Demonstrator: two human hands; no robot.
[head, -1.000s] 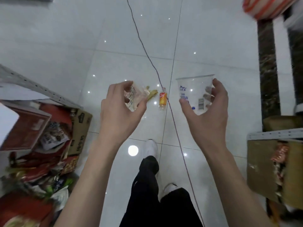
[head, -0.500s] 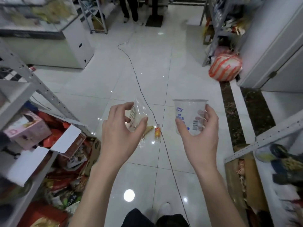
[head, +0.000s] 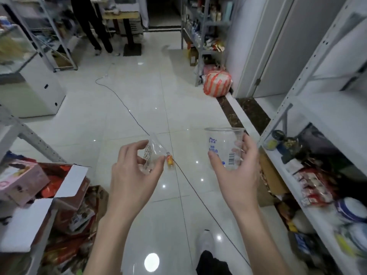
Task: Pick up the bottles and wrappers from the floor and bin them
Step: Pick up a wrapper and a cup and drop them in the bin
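Left grip (head: 135, 175) tight around clear wrapper (head: 152, 153), right grip (head: 238, 171) tight around upright plastic cup (head: 224, 143) (orange bottle (head: 170, 162) on floor (head: 139, 108) beyond)

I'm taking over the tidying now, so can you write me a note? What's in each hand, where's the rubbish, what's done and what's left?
Left hand: pinches a clear wrapper.
Right hand: holds a clear plastic cup, upright.
On the floor: a small orange bottle lies beside the black cable.
Done: wrapper and cup are picked up.
Left: pick up the bottle, then bin everything. No bin shows in this view, so you'll have to look for one.
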